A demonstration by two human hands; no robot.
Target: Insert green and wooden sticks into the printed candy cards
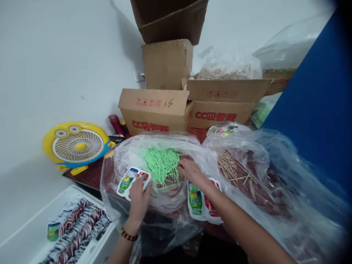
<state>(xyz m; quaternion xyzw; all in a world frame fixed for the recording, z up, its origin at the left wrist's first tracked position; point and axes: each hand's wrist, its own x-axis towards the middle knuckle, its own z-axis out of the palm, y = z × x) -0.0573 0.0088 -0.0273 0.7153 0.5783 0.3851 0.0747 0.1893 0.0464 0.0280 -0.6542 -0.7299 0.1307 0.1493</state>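
Note:
My left hand (pixel 139 194) is closed on the edge of a bottle-shaped printed packet (pixel 127 181) with green, blue and red pictures. A pile of thin bright green sticks (pixel 161 163) lies in an open clear plastic bag (pixel 123 152) just past that hand. At the pile's right edge, my right hand (pixel 189 170) has its fingers pinched together by the stick ends. Whatever sits between those fingertips is hidden. Below my right forearm lies another stack of bottle-shaped packets (pixel 195 201), partly covered by the arm.
Tan sticks (pixel 232 168) lie in a second plastic bag on the right. Cardboard boxes (pixel 154 113) stand behind. A yellow fan (pixel 81 146) is at left, above a white bin (pixel 79 189) with rows of packets. A blue panel (pixel 308 110) rises at right.

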